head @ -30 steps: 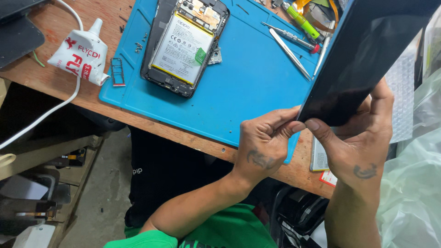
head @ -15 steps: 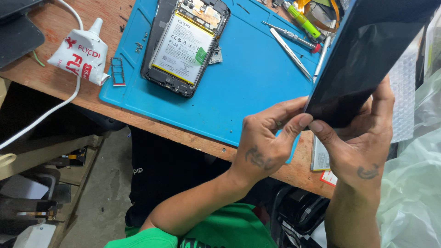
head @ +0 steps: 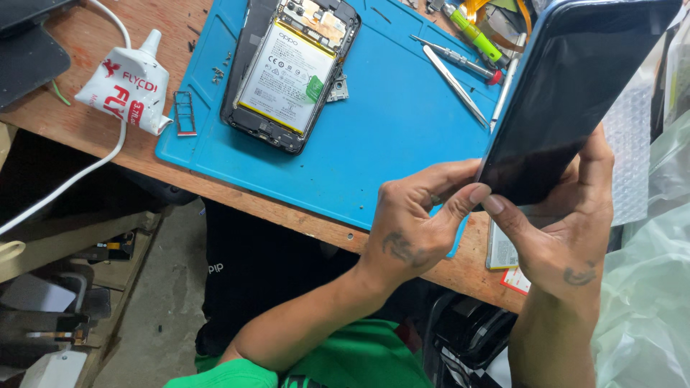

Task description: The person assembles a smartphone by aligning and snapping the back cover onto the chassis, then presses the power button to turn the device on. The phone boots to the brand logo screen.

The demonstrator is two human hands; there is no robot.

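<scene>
Both hands grip a dark phone panel above the table's edge.

The left hand pinches the dark panel at its lower corner; the right hand clasps it from behind. An opened phone lies on the blue mat, tweezers beside it.

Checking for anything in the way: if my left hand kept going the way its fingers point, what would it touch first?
The left hand points right, fingertips already on the lower corner of the dark panel. Straight on, it would likely meet the right hand just behind it, though depth is unclear.
</scene>
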